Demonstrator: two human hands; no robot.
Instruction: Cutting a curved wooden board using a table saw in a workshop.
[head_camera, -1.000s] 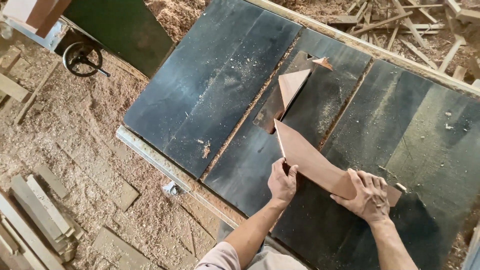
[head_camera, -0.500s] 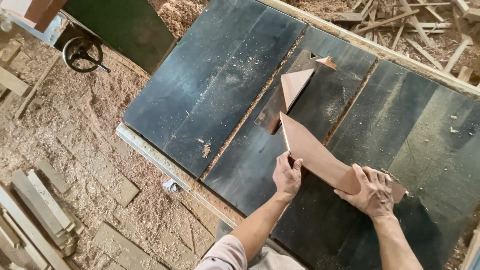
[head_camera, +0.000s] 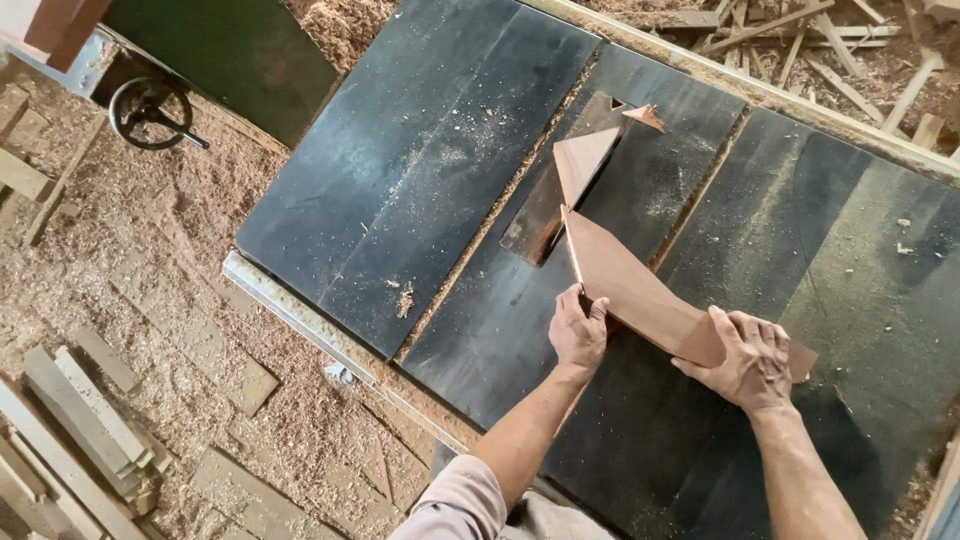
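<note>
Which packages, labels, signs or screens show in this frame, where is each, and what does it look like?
None in view. The frame holds only a dark saw table, a reddish wood piece under the left hand and right hand, two small offcuts near the slot, a black handwheel, sawdust and scrap wood on the floor.

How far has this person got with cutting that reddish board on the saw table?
Already cut, it seems: a triangular offcut and a small chip lie beyond the table slot. In hand: the left hand presses the reddish board at its near edge and the right hand lies flat on its tail, with the pointed tip at the slot. Left: most of the board is still on the near side of the slot.
</note>
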